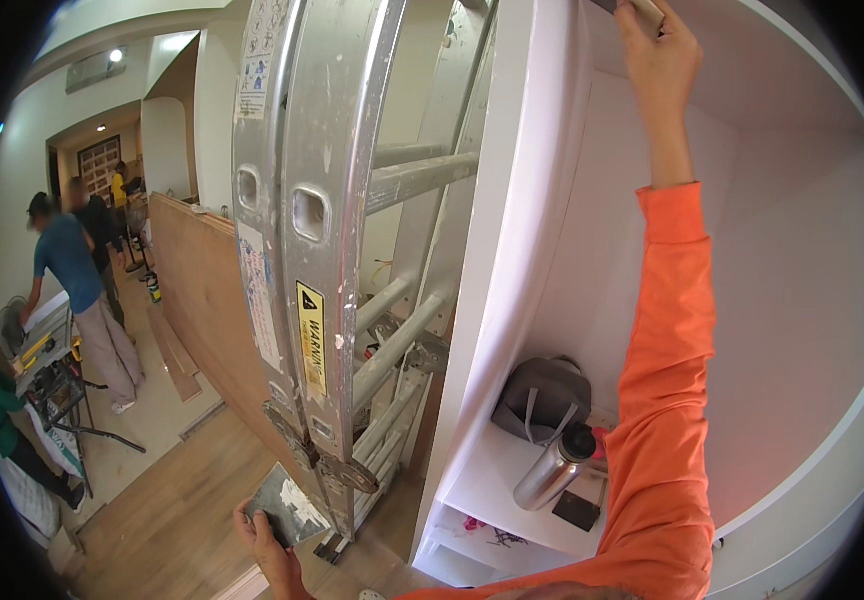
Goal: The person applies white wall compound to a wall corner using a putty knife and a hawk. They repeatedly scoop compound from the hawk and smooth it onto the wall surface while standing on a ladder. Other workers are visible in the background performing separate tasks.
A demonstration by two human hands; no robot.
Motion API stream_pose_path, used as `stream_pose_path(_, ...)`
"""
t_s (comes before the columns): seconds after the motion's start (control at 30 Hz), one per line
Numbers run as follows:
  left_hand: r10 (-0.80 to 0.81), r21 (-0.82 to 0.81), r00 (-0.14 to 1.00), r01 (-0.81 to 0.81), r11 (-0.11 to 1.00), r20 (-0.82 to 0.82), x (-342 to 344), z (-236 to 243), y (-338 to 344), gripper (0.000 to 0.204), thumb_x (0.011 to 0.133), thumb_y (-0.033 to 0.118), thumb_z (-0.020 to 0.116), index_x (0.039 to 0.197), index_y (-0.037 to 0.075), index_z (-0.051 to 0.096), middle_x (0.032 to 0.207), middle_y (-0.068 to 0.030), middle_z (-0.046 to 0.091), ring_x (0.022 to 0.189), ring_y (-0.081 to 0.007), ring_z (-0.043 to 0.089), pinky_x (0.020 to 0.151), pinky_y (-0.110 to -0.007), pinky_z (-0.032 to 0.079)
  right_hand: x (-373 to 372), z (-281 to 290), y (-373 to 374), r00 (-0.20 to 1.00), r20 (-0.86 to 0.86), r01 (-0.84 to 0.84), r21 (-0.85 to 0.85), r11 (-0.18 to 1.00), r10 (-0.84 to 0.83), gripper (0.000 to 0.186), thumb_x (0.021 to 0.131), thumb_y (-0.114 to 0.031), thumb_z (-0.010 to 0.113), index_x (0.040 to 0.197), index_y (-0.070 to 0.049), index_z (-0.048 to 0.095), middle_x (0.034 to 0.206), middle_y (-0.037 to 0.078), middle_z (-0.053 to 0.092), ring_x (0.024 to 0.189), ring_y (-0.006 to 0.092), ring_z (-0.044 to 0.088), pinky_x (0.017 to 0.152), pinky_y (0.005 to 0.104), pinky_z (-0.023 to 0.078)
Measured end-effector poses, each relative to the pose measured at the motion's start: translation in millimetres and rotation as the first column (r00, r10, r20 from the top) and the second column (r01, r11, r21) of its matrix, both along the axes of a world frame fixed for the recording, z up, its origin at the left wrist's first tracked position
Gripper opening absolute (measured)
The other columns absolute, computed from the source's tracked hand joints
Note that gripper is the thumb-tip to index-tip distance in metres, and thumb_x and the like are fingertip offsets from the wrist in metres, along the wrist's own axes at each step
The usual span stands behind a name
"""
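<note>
My left hand [270, 553], low in the view, is closed on the edge of a flat grey metal plate [274, 497] with a smear of white putty [302, 508] on it. The plate is beside the foot of an aluminium ladder [330, 150]. My right hand [664, 65] is raised to the top of a white cabinet [542, 150], fingers wrapped around a putty knife [646, 12]. Its handle end shows; the upper frame edge cuts off part of it, and the blade is mostly out of sight.
On the cabinet's lower shelf are a grey bag [542, 400], a steel bottle [555, 467] with a black lid and a dark flat phone-like item [577, 510]. Wooden boards [214, 300] lean left of the ladder. Several people work farther left, near a stand-mounted saw [42, 350].
</note>
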State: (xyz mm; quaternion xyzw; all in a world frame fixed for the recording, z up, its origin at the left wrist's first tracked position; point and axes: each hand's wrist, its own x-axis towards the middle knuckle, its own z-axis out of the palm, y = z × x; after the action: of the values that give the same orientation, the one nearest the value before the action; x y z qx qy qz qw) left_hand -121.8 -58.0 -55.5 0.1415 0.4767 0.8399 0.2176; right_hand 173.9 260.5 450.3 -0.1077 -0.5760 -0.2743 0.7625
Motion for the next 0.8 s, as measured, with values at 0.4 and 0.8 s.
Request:
stream_pose_path(0.4, -0.013, 0.031, 1.0, 0.012, 0.999, 0.004, -1, 3, 8, 0.023, 0.097, 0.01, 0.051, 0.12, 0.008, 0.049, 0.093, -0.0022, 0.058, 0.079, -0.0088, 0.054, 0.066, -0.024, 0.046, 17, 13, -2, 0.998, -0.005, -0.055, -0.007, 0.998, 0.055, 0.026, 0.089, -0.009, 0.067, 0.112, 0.002, 0.07, 0.1, 0.011, 0.074, 0.092, 0.0163, 0.067, 0.083, 0.03, 0.051)
stream_pose_path(0.8, 0.009, -0.015, 1.0, -0.008, 1.0, 0.021, 2, 7, 6, 0.024, 0.097, 0.012, 0.049, 0.121, 0.009, 0.05, 0.092, -0.0013, 0.057, 0.075, -0.0082, 0.055, 0.058, -0.023, 0.045, 12, 4, 5, 0.999, -0.006, 0.049, 0.025, 0.998, -0.049, 0.022, 0.089, -0.01, 0.067, 0.108, 0.0, 0.072, 0.102, 0.012, 0.075, 0.094, 0.0177, 0.068, 0.083, 0.0313, 0.051)
